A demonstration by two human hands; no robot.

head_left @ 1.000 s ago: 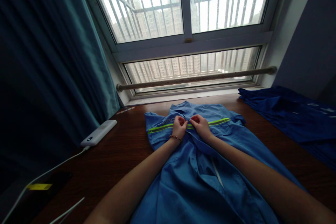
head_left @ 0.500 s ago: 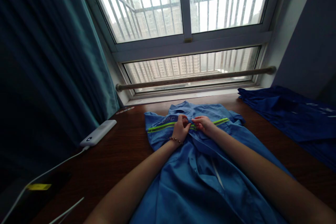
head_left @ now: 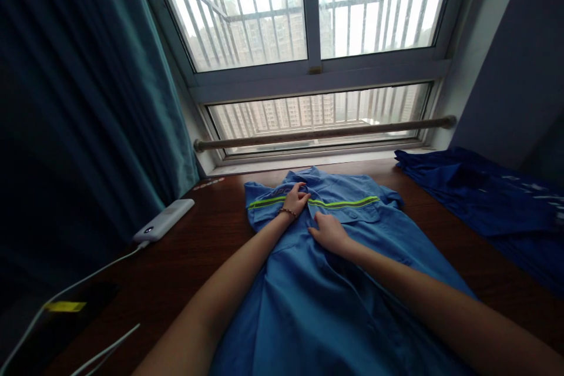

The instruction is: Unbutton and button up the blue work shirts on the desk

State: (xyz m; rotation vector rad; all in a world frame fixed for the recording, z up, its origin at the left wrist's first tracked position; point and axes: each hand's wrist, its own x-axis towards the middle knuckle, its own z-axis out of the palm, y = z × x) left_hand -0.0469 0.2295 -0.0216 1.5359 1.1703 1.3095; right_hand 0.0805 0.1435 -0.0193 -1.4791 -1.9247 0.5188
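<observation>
A blue work shirt point(head_left: 304, 282) with a yellow-green reflective stripe lies front up, its collar toward the window. My left hand point(head_left: 296, 200), with a beaded bracelet at the wrist, is closed on the shirt's front edge at stripe height, thumb and fingers pinched on the cloth. Lower and to the right, my right hand point(head_left: 329, 232) has its thumb and fingers closed on the same front edge, below the stripe. A buttoned pocket flap point(head_left: 353, 214) shows just right of it. The cloth between the fingertips is hidden.
The shirt lies on a dark wooden surface point(head_left: 202, 235). At left are a white power bank point(head_left: 164, 221) with a white cable and a blue curtain point(head_left: 145, 82). Dark blue folded clothing point(head_left: 480, 200) lies at right. A rail point(head_left: 326, 134) crosses the window ahead.
My hands have moved apart. The right hand came down below the stripe; the left shifted slightly up and left. The shirt front now lies flatter, with the right pocket flap uncovered.
</observation>
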